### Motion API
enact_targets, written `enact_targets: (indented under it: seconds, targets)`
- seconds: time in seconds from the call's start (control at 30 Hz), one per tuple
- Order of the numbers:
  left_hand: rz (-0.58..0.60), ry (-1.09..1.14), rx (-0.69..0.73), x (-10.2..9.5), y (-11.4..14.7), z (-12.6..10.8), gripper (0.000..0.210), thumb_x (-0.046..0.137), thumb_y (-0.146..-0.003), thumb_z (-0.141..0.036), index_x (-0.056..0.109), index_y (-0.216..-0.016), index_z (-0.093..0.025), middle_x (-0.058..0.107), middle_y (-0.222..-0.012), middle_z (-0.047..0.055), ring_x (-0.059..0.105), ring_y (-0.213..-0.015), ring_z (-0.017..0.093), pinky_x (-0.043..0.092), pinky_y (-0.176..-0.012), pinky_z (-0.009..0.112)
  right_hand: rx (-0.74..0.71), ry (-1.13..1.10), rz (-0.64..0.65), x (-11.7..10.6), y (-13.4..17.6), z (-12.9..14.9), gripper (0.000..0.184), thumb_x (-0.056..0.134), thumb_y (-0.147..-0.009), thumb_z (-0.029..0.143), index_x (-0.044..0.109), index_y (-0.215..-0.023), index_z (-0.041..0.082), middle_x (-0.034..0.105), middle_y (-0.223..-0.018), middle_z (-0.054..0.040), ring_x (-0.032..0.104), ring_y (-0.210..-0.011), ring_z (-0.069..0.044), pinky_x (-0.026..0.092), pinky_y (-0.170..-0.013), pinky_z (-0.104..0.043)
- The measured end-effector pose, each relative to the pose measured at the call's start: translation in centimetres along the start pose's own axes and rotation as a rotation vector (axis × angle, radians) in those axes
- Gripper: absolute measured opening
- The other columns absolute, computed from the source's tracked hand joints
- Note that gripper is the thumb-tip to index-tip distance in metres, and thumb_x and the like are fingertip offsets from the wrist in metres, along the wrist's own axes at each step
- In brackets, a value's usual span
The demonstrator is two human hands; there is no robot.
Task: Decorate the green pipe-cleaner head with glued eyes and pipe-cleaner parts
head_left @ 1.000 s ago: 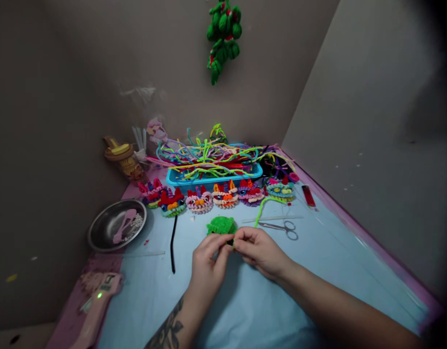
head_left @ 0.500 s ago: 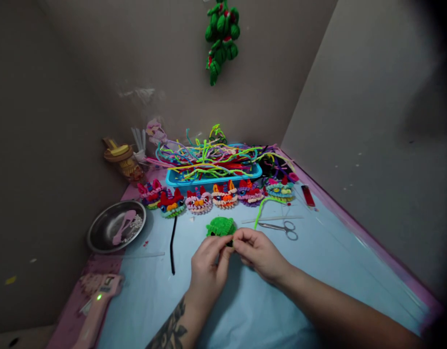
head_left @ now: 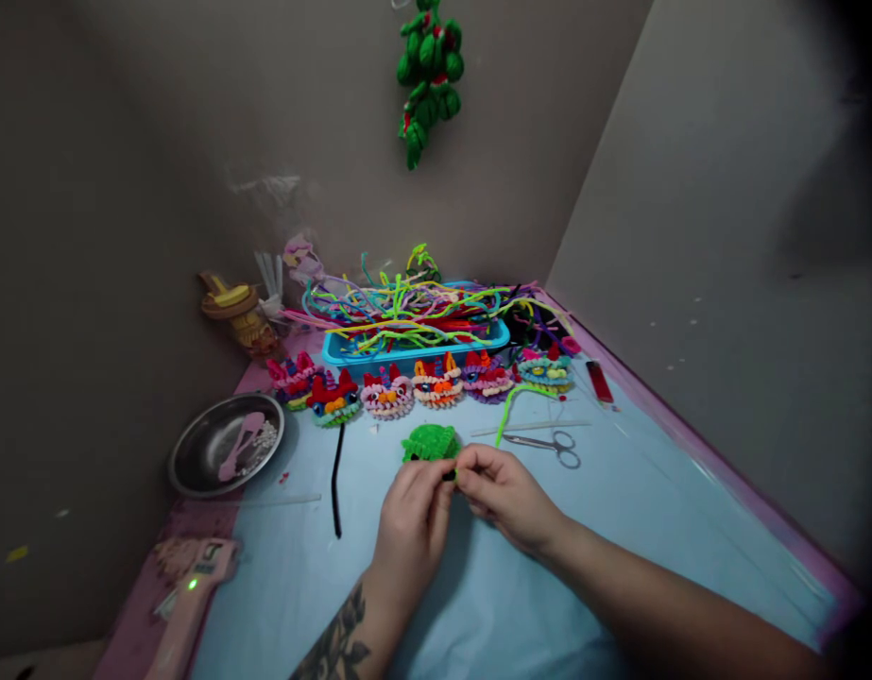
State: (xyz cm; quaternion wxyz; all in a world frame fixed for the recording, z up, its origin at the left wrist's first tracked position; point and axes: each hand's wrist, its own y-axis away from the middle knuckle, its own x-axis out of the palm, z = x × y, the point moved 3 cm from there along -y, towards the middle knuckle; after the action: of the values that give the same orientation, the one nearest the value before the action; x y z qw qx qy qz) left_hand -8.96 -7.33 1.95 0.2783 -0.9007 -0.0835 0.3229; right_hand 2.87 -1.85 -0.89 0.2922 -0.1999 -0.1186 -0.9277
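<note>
My left hand (head_left: 412,515) is closed in a pinch, its fingertips on a small black piece (head_left: 449,476). My right hand (head_left: 504,493) pinches right beside it, fingertips almost touching the left ones. A speck of yellow-green shows at the right fingertips, but what they grip is mostly hidden. Just behind the left fingers is a fuzzy green pipe-cleaner figure (head_left: 430,441), its lower part covered by the hand. A bright green pipe cleaner (head_left: 507,412) lies bent beyond my right hand, near small scissors (head_left: 541,443). To the left lies a black pipe cleaner (head_left: 337,482).
Several colourful pipe-cleaner animal heads (head_left: 388,391) line up before a blue tray (head_left: 416,359) heaped with pipe cleaners. At left are a metal bowl (head_left: 195,444) with a pink tool, a pink glue gun (head_left: 187,604) and a yellow-lidded cup (head_left: 231,312). A red item (head_left: 600,382) lies right.
Both hands stay pinched together at nearly the same spot. The left fingers have shifted slightly, and more of the small black piece shows between the fingertips.
</note>
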Motion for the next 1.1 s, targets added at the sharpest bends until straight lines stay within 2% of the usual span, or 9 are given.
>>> enact_targets:
  seconds: [0.4,0.6,0.93,1.1]
  targets:
    - [-0.022,-0.052,0.029,0.07,0.12,-0.02,0.026,0.047,-0.085,-0.007,0.056,-0.108,-0.015,0.061,-0.092,0.008,0.057,-0.087,0.016,0.049,-0.077,0.028,0.011,-0.016,-0.019,0.12,0.05,0.23,0.030,0.071,-0.071,0.038,0.052,-0.070,0.015,0.038,-0.052,0.0083,0.025,-0.039,-0.001,0.017,-0.037,-0.017]
    - [-0.032,-0.081,0.053,0.03,0.37,0.11,0.026,0.049,-0.084,-0.010,0.057,-0.108,-0.017,0.063,-0.089,0.007,0.058,-0.083,0.017,0.050,-0.074,0.028,0.093,-0.112,-0.002,0.22,-0.02,0.19,0.032,0.073,-0.067,0.036,0.050,-0.068,0.015,0.039,-0.051,0.0091,0.022,-0.037,0.000,0.013,-0.036,-0.017]
    - [-0.084,-0.005,-0.004,-0.25,0.01,0.23,0.022,0.057,-0.081,-0.013,0.060,-0.102,-0.017,0.065,-0.084,0.005,0.060,-0.075,0.014,0.051,-0.067,0.025,0.075,-0.037,0.060,0.56,0.15,-0.07,0.031,0.061,-0.079,0.044,0.046,-0.073,0.017,0.038,-0.051,0.0091,0.026,-0.038,-0.002,0.017,-0.036,-0.015]
    - [-0.078,0.032,-0.031,-0.44,-0.17,0.36,0.030,0.059,-0.080,-0.014,0.059,-0.110,-0.018,0.064,-0.082,0.004,0.060,-0.072,0.013,0.051,-0.065,0.023,0.068,0.017,0.061,0.17,0.08,0.58,0.032,0.061,-0.079,0.045,0.045,-0.073,0.018,0.036,-0.050,0.0097,0.025,-0.039,-0.002,0.018,-0.037,-0.014]
